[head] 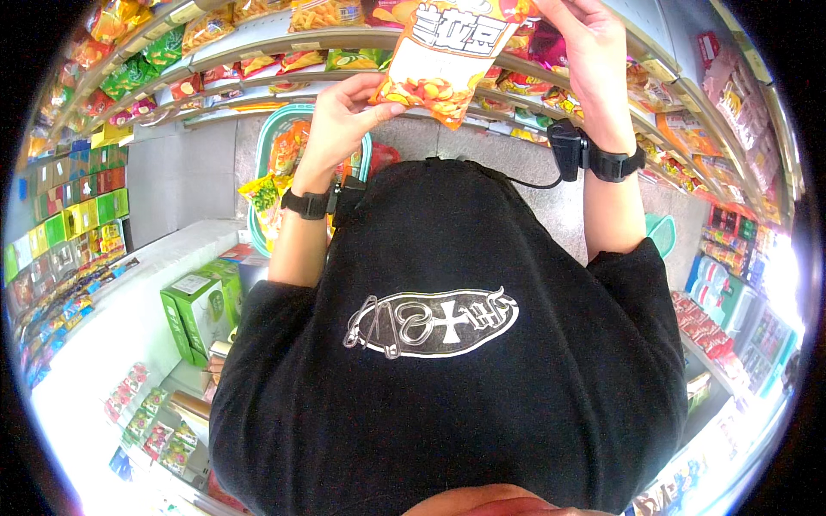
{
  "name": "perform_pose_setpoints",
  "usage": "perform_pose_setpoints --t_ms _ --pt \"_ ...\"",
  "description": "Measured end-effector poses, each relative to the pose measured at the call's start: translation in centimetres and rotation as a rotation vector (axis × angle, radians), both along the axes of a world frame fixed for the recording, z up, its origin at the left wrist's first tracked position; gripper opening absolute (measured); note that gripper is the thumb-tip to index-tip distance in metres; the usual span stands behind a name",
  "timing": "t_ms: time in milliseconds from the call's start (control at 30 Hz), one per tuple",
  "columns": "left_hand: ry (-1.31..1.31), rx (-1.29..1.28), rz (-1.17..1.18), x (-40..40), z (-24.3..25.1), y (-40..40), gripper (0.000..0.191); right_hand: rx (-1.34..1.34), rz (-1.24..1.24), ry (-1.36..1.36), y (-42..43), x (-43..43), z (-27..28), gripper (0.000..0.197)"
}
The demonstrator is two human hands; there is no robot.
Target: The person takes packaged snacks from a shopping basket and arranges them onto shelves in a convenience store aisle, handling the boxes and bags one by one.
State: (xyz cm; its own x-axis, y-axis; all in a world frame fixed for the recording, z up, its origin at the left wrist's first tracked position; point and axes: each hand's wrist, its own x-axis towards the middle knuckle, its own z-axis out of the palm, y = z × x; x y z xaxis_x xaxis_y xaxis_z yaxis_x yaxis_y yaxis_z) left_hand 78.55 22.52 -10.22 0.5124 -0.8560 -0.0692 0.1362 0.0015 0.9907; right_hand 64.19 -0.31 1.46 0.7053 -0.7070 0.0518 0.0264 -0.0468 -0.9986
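Observation:
Between my two hands hangs an orange and white snack bag (pixel 445 58), its printed front facing me. My left hand (pixel 348 113) pinches the bag's lower left corner between thumb and fingers. Up at the top right corner of the bag, my right hand (pixel 590 48) grips it, the fingertips partly cut off by the picture's edge. Below my left forearm stands a teal plastic shopping basket (pixel 261 138) with several snack bags in it, one of them a yellow and green bag (pixel 264 193). My left arm hides part of the basket.
Shelves (pixel 258 45) of bagged snacks curve across the front. At left, boxed goods (pixel 80 219) fill another rack, near a green carton (pixel 200 303). A second teal basket (pixel 660 233) shows beside my right elbow. A black cable (pixel 532 185) runs from my right wrist device (pixel 568 149).

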Motion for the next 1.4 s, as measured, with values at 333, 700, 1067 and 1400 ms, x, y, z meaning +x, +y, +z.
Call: perform_pose_setpoints --t_ms 333,700,1067,1400 --pt "-0.047 0.176 -0.088 -2.0 3.2 -0.4 0.049 -0.13 -0.138 0.096 -0.8 -4.1 1.4 0.014" --pt "0.248 0.058 -0.096 -1.9 1.3 -0.9 0.041 -0.117 -0.033 0.117 -1.6 -6.3 1.6 0.014" --pt "0.086 -0.057 0.125 -2.4 2.0 -2.8 0.038 -0.239 0.077 0.109 -3.2 -7.9 2.0 0.023" --pt "-0.123 -0.206 0.218 -2.9 4.7 -4.4 0.045 -0.23 0.122 0.192 -4.8 -9.7 1.5 0.017"
